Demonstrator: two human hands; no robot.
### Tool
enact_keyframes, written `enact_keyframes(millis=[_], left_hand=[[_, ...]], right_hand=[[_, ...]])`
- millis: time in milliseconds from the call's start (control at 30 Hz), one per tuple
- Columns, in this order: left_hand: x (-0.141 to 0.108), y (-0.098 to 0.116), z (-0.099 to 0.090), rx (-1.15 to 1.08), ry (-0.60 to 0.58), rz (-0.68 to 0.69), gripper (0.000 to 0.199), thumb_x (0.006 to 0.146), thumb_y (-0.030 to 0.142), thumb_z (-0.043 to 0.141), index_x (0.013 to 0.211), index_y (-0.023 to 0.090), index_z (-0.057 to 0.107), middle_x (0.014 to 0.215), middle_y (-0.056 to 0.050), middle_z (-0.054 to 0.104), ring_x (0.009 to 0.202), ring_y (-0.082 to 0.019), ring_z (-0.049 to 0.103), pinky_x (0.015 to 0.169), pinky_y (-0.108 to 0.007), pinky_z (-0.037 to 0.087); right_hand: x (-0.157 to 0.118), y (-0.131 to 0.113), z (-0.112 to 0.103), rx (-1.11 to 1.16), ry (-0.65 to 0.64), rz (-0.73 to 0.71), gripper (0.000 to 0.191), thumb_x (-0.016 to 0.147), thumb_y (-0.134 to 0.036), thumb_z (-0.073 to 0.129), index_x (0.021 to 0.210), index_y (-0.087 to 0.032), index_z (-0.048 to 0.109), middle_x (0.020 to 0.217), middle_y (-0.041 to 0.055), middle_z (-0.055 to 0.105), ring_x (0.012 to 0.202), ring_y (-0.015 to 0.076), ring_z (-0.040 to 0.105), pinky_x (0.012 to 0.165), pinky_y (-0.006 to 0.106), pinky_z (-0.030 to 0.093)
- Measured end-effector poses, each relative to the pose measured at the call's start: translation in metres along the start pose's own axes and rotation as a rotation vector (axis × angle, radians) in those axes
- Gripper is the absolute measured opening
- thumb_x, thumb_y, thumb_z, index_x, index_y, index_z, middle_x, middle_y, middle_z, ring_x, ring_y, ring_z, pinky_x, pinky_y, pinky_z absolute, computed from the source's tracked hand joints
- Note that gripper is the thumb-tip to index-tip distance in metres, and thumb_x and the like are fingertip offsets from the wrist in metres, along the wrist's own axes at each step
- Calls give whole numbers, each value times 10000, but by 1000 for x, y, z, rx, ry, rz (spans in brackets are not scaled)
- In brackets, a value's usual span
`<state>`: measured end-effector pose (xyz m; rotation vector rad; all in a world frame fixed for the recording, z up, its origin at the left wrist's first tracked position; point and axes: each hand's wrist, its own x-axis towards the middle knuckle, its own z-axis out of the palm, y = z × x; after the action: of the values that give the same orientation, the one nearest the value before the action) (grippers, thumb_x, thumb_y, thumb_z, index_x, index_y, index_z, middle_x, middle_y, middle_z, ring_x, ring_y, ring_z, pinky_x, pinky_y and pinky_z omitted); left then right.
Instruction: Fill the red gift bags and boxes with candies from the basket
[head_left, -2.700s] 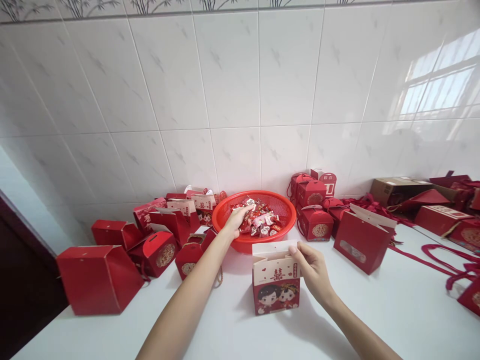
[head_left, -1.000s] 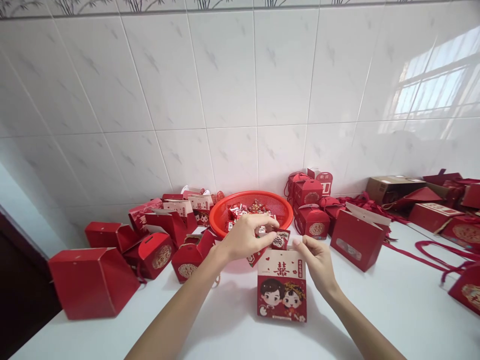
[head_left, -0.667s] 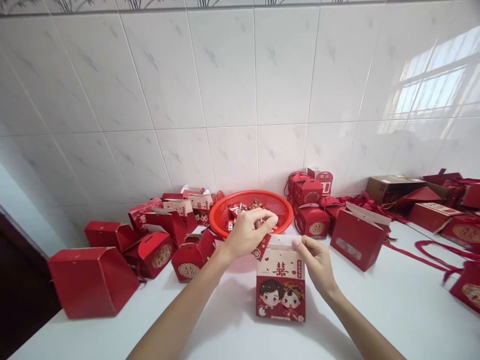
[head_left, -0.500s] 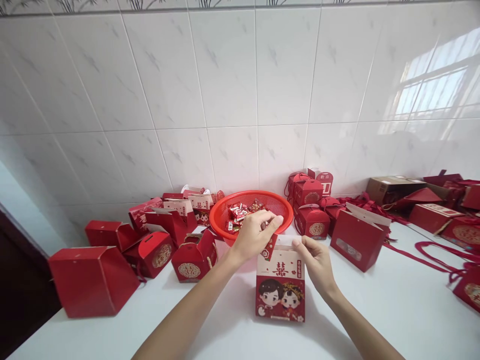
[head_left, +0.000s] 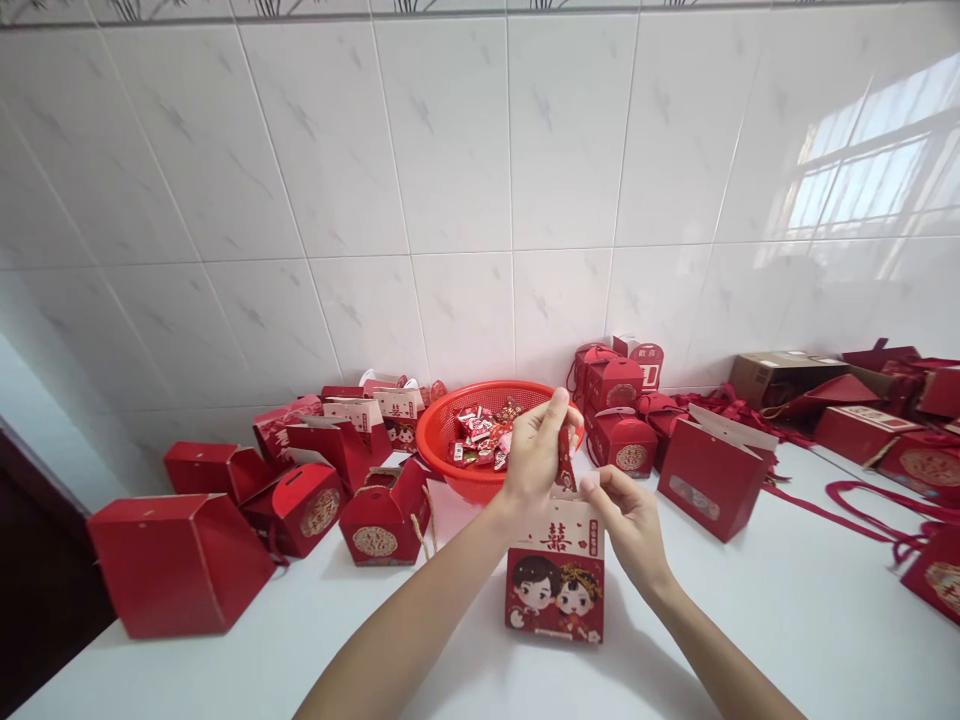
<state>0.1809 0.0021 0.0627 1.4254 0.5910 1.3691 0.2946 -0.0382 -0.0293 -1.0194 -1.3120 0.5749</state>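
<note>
A red and cream box (head_left: pixel 555 590) printed with two cartoon figures stands upright on the white table, its top partly hidden by my hands. My left hand (head_left: pixel 534 455) is raised above the box's top left, thumb and fingers closed on a small dark red wrapped piece (head_left: pixel 565 462) that hangs over the opening. At the top right edge, my right hand (head_left: pixel 626 515) pinches the box's rim. Behind my left hand sits a red plastic basket (head_left: pixel 441 440) holding many red wrapped candies (head_left: pixel 480 432).
Red boxes stand at left, among them a large one (head_left: pixel 180 565) and one with a rope handle (head_left: pixel 384 520). At right are a red bag (head_left: pixel 712 480), stacked boxes (head_left: pixel 626 440) and red ribbons (head_left: pixel 832 515). A tiled wall (head_left: pixel 465 200) rises behind.
My left hand has moved right and turned upward, bringing the dark red piece over the box's top. My right hand stays at the box's rim. The view has shifted slightly.
</note>
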Motion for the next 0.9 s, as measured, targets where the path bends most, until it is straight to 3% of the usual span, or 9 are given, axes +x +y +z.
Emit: enact_keyframes(millis=[100, 233, 433, 567, 700, 800, 900], left_hand=[[-1, -9, -1, 165, 14, 75, 641, 839, 784, 475, 618, 183, 492, 548, 33, 421, 511, -96, 377, 503, -238, 336], [-4, -18, -13, 499, 22, 227, 574, 954, 643, 424, 626, 181, 511, 582, 16, 508, 568, -119, 448, 587, -258, 371], [-5, -18, -25, 843, 19, 352, 510, 1010, 468, 433, 582, 194, 389, 537, 38, 411, 530, -116, 379, 563, -272, 296], [-9, -11, -30, 832, -45, 440, 372, 995, 367, 492, 672, 188, 540, 668, 2, 577, 650, -137, 526, 670, -273, 399], [-16, 1, -40, 765, -236, 490, 101, 886, 227, 592, 921, 188, 679, 901, -42, 671, 853, -174, 620, 817, -301, 483], [-18, 7, -47, 828, -378, 481, 253, 808, 126, 602, 1031, 203, 694, 949, -37, 692, 908, -189, 622, 881, -335, 485], [-18, 8, -52, 827, -354, 451, 216, 832, 112, 577, 978, 214, 700, 885, -24, 699, 865, -185, 625, 853, -336, 491]], right_hand=[[0, -4, -1, -2, 2, -26, 386, 890, -514, 605, 687, -188, 566, 636, 5, 560, 607, 144, 481, 572, 256, 398], [0, -7, 0, 6, 33, -55, 371, 892, -495, 609, 685, -188, 581, 614, -9, 542, 560, 122, 437, 526, 243, 370], [-1, -9, 1, 8, 35, -49, 385, 884, -515, 611, 681, -191, 572, 610, -10, 530, 544, 116, 426, 479, 232, 345], [-1, -10, 2, 11, 43, -32, 402, 880, -534, 610, 672, -194, 556, 608, -12, 509, 537, 114, 409, 456, 227, 333], [-2, -8, 1, 15, 28, -20, 395, 881, -530, 612, 678, -194, 561, 602, -11, 510, 532, 115, 413, 453, 226, 340], [-2, -7, 1, 13, 29, -22, 392, 879, -534, 616, 690, -193, 577, 614, -1, 537, 542, 121, 435, 467, 230, 361], [-2, -7, 1, 16, 15, -10, 396, 876, -546, 617, 701, -192, 581, 643, 21, 593, 582, 143, 504, 503, 241, 407]])
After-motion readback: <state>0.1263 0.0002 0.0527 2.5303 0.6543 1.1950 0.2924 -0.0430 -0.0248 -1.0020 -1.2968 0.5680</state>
